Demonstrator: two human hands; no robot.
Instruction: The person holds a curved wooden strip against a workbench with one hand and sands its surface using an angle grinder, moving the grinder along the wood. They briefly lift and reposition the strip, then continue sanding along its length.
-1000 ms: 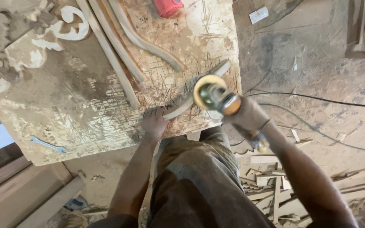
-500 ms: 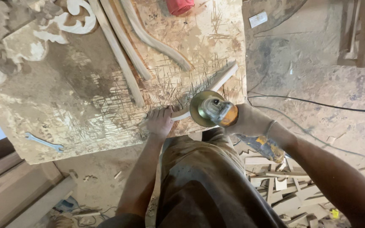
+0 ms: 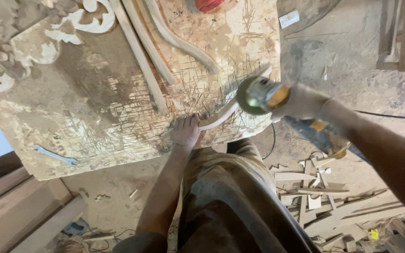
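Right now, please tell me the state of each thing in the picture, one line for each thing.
Angle grinder: gripped in the right hand, disc blurred, over the curved strip's far end.
Curved wooden strip: lying flat, near end pressed down by the left hand.
Workbench top: scored with many cuts, dusty.
Wrench: lying flat, untouched.
Wood scraps: scattered on the floor.

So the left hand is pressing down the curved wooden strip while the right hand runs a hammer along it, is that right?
Not quite. The head view shows the right hand holding an angle grinder, not a hammer. The left hand does press the curved wooden strip against the workbench.
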